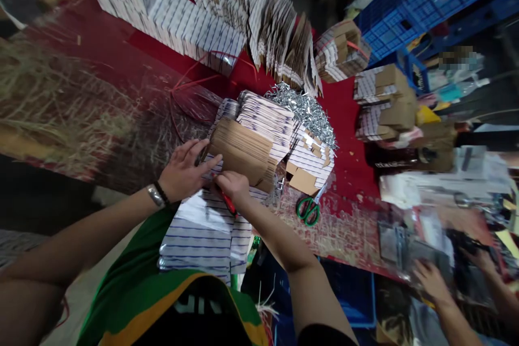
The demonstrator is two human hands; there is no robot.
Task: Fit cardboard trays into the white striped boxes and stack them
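Observation:
My left hand (184, 167) lies with fingers stretched out at the left edge of a stack of folded brown cardboard pieces (239, 151). Just right of it, my right hand (234, 186) is closed around a red-handled tool (227, 203); its tip is hidden, so its kind is unclear. Under both hands spreads a pile of white, blue-striped sheets (198, 243), near my body. More striped folded pieces (265, 119) stand behind the brown stack. To the right are a flat striped carton piece (310, 162) and green-handled scissors (308, 211).
A heap of silvery bits (304, 111) lies behind the cartons on the red table (344, 113). Striped carton stacks (182, 21) line the far side. Blue crates (425, 0) stand at back right. Another person's hands (432, 281) work at lower right.

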